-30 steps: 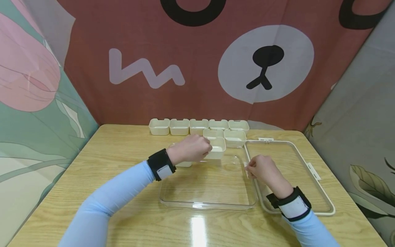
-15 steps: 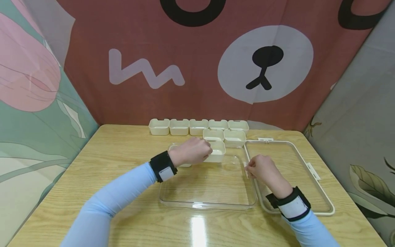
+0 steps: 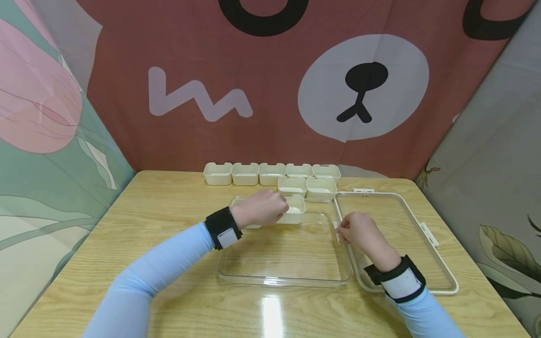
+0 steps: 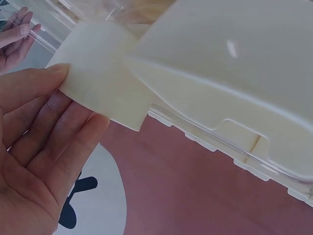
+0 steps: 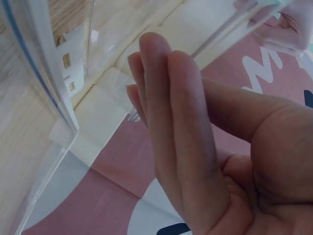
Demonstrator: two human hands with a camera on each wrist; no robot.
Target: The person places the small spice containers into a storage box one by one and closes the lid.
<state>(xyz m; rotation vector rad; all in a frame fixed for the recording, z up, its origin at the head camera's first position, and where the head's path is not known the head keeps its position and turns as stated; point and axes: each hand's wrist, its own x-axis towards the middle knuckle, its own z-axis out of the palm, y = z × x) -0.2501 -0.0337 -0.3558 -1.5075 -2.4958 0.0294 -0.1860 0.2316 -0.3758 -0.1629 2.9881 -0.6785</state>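
In the head view, my left hand [image 3: 264,206] grips a small cream plastic bin [image 3: 295,211] by its side, over the far part of a clear plastic box [image 3: 285,281]. The left wrist view shows thumb and fingers pinching the held bin's wall [image 4: 100,68]. Another cream bin [image 3: 254,226] is mostly hidden under the left wrist; it looms large beside the held bin in the left wrist view. My right hand [image 3: 365,234] is at the box's right rim, fingers on the outer side and thumb on the inner side, in the right wrist view [image 5: 195,127].
Several cream bins [image 3: 245,174] line the back of the table, and two more [image 3: 322,189] sit before their right end. A clear lid with a white frame [image 3: 441,263] and side clips lies right of the box. A printed curtain [image 3: 270,141] hangs behind.
My left hand and the cream bin in it have come slightly lower and nearer, with the bin shifting a little left. The right hand keeps its place.
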